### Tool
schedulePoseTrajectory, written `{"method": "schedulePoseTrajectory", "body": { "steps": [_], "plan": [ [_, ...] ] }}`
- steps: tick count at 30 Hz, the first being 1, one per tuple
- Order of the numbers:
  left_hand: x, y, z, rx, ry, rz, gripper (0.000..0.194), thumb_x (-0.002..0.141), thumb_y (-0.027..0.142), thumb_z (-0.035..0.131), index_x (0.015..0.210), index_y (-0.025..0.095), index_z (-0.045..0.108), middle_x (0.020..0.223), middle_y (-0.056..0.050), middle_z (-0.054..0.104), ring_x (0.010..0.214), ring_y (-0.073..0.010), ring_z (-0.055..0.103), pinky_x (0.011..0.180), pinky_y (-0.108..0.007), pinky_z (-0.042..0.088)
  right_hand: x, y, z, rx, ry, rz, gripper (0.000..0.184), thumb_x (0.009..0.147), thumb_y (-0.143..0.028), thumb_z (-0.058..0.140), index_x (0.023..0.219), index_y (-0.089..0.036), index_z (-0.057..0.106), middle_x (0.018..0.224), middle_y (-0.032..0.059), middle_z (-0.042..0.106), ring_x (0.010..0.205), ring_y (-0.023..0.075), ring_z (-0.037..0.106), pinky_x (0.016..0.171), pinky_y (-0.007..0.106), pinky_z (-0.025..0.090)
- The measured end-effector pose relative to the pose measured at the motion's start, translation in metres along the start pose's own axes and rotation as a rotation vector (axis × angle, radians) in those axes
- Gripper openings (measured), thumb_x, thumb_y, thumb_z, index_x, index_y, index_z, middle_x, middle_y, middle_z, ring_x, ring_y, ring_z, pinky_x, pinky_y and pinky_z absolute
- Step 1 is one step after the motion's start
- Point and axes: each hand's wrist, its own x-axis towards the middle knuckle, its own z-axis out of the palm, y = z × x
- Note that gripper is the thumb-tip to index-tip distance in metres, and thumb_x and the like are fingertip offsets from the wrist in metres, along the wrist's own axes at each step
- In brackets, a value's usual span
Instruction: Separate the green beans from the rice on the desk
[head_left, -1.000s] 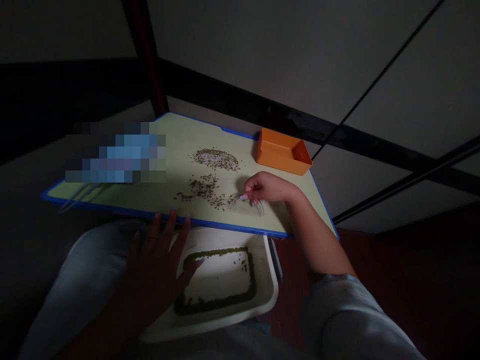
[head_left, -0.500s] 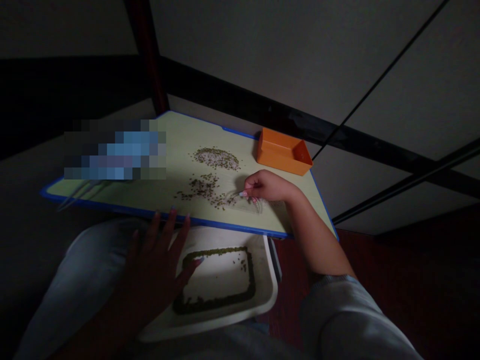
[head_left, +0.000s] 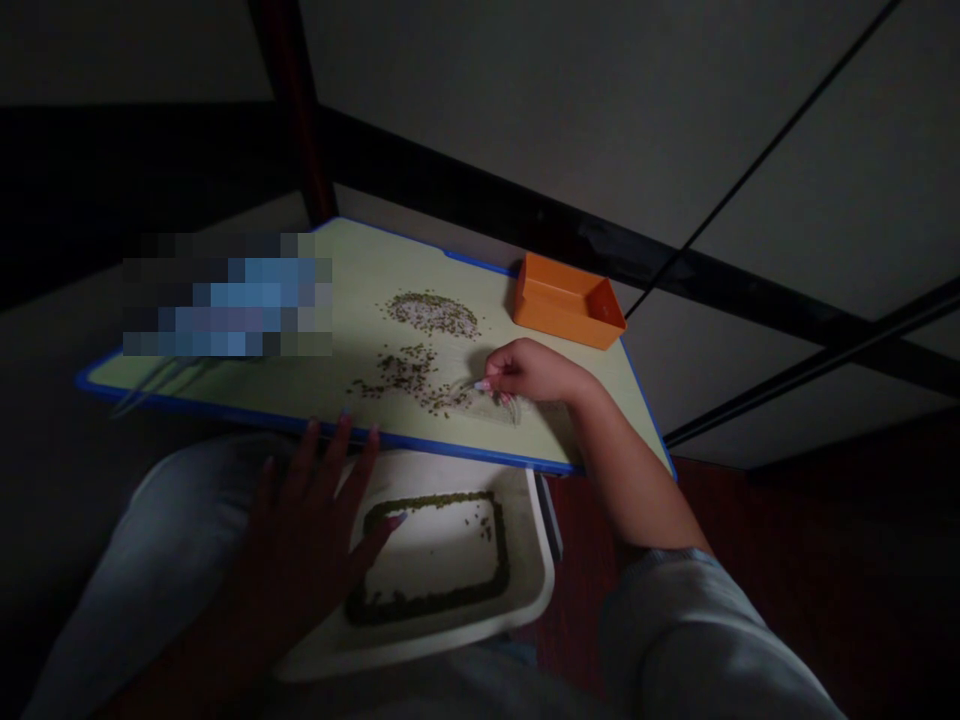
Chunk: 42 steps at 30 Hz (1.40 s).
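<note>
My right hand (head_left: 525, 372) is closed in a pinch over the pale board (head_left: 360, 260) with a blue rim. Its fingers grip a clear, thin piece with a curved edge, perhaps plastic (head_left: 495, 408), which lies low against the surface. Just left of it is a scattered patch of small dark seeds or grains (head_left: 405, 370). Farther back sits a rounder heap of greenish and pale ones (head_left: 431, 313). My left hand (head_left: 307, 520), fingers spread and holding nothing, is in shadow over the left side of a white basin (head_left: 544, 590), its fingertips near the board's front edge.
Greenish grains line the bottom edges of the basin, which is under the board's front edge. An orange open box (head_left: 562, 310) stands at the back right corner of the board. A pixelated blue patch (head_left: 247, 305) covers the left end. Cabinet panels rise behind.
My right hand has shifted very slightly left with the clear piece. My left hand stays spread in nearly the same place.
</note>
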Motion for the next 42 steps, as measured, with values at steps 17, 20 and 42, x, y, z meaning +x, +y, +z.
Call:
{"method": "schedulePoseTrajectory", "body": {
  "steps": [17,20,42],
  "plan": [
    [0.0009,0.0004,-0.0003,-0.004,-0.022,-0.01,0.074,0.085,0.053,0.034,0.148,0.016,0.02,0.157,-0.02,0.019,0.146,-0.0394,0.007,0.11,-0.066,0.015,0.0014,-0.0023,0.0045,0.055,-0.02,-0.061,0.021,0.084,-0.027,0.057,0.068,-0.013,0.06,0.055,-0.0029,0.059,0.052,0.0079,0.05,0.059,0.021,0.034],
    [0.0006,0.0004,-0.0015,-0.003,-0.03,-0.015,0.074,0.086,0.053,0.033,0.148,0.015,0.021,0.157,-0.02,0.02,0.146,-0.0395,0.007,0.11,-0.066,0.015,0.0027,-0.0025,0.0061,0.038,-0.016,-0.073,0.021,0.085,-0.027,0.057,0.069,-0.013,0.06,0.055,-0.003,0.059,0.051,0.0074,0.049,0.057,0.021,0.033],
    [0.0007,0.0013,-0.0014,0.001,-0.028,-0.016,0.075,0.086,0.052,0.036,0.149,0.017,0.017,0.157,-0.02,0.019,0.146,-0.0385,0.005,0.11,-0.067,0.015,0.0046,-0.0008,0.0067,0.002,0.025,-0.036,0.02,0.084,-0.025,0.058,0.069,-0.012,0.062,0.055,-0.0028,0.06,0.051,0.0074,0.049,0.057,0.022,0.032]
  ]
}}
